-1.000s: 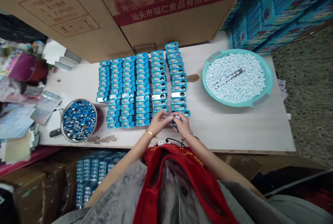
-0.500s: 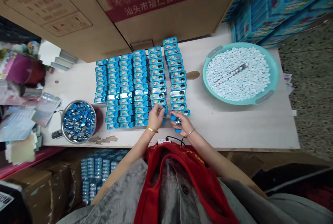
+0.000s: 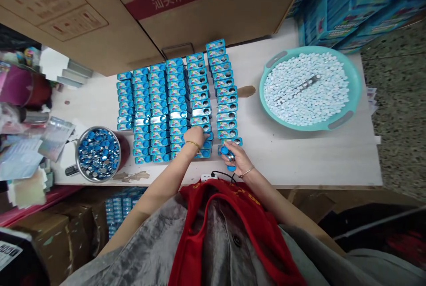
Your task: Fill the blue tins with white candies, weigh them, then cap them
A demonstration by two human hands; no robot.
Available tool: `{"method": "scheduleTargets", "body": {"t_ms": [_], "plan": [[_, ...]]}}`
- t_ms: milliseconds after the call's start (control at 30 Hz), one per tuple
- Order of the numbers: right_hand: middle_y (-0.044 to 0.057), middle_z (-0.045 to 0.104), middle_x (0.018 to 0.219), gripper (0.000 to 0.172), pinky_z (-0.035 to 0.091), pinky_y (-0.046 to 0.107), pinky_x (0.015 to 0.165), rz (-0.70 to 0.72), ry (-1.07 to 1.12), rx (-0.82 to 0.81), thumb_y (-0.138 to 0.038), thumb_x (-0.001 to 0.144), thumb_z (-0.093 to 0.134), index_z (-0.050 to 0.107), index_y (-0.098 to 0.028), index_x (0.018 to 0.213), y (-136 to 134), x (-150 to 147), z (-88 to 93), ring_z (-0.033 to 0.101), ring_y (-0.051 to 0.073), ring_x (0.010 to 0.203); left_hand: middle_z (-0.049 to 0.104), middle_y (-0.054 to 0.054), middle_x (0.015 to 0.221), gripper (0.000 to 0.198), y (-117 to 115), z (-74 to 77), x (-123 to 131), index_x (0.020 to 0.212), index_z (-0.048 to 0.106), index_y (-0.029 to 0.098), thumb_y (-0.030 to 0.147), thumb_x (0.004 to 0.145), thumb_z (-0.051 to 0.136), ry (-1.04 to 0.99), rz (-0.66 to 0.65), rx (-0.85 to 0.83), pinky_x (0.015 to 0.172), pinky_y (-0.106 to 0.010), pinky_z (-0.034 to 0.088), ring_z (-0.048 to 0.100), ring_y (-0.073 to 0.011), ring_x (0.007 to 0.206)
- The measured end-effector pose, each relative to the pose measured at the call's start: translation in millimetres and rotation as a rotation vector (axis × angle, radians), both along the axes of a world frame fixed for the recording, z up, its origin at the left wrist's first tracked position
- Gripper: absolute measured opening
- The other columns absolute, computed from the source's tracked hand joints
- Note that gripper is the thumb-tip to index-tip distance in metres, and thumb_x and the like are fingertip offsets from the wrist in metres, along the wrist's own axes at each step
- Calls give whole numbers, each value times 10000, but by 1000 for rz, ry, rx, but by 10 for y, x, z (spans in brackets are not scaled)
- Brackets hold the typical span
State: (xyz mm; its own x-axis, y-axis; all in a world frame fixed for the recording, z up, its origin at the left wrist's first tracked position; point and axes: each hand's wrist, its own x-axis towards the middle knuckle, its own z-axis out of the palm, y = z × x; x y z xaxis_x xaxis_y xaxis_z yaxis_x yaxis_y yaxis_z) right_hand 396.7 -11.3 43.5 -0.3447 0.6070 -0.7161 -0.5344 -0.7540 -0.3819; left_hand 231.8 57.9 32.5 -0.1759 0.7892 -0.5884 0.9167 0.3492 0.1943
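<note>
Blue rectangular tins [image 3: 159,111] stand in several close columns on the white table. Tins in the right-hand columns show round dark holes in their tops, while those farther left have blue round caps. My left hand [image 3: 195,137] is closed, its fingers curled down on the near part of the fifth column; its fingertips are hidden. My right hand [image 3: 241,158] is closed around several small blue and silver round caps [image 3: 227,154], close to the near end of the rightmost column. A steel mug [image 3: 77,155] at the left holds many more such caps.
At the right sits a turquoise basin [image 3: 356,84] full of small pale tablets, with a perforated metal strip [image 3: 299,87] on them. Large cartons [image 3: 213,24] back the table. Blue boxes [image 3: 353,11] are stacked at the far right; papers [image 3: 23,157] lie left. A power strip [image 3: 209,177] sits at the front edge.
My left hand has moved slightly left and away from me, turning knuckles-up over the fifth column. My right hand stays nearly in place with the caps. The whole view has shifted a little.
</note>
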Motion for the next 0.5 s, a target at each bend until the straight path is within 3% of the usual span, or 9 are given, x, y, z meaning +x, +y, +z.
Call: {"method": "scheduleTargets", "body": {"t_ms": [133,233,333,400,500], "plan": [[-67,491,606,421,120,148,298,-2,-23,-46,-473,632,738,419,-212,717,-154,19,38,367,31,381,644,-105,836,253,-157,161,58,857,634,164,410,808,601,-102,-71,45,756,-317,420,605,-251,878],[-71,488,584,428,122,143,298,-24,-39,-82,-496,618,734,439,-208,732,-283,70,16,353,25,370,617,-18,824,286,-468,277,226,988,597,208,420,796,613,-398,-186,71,677,-232,418,571,-139,719],[-84,451,537,434,133,147,296,-52,-56,-100,-516,597,732,465,-207,743,-370,130,-28,348,30,360,578,-4,841,193,-748,289,432,885,573,183,307,758,649,-684,-263,135,649,-211,411,516,-104,677],[-86,442,524,429,134,150,296,-69,-68,-100,-520,595,728,473,-206,739,-399,181,-58,351,34,357,556,-4,806,112,-825,245,551,785,542,170,249,769,620,-686,-260,169,663,-215,409,503,-108,694],[-69,488,555,411,121,155,299,-103,-88,-88,-523,614,708,471,-208,732,-421,294,-97,357,35,360,542,2,739,77,-765,159,682,788,530,169,237,814,555,-587,-236,168,651,-226,410,494,-116,669]]}}
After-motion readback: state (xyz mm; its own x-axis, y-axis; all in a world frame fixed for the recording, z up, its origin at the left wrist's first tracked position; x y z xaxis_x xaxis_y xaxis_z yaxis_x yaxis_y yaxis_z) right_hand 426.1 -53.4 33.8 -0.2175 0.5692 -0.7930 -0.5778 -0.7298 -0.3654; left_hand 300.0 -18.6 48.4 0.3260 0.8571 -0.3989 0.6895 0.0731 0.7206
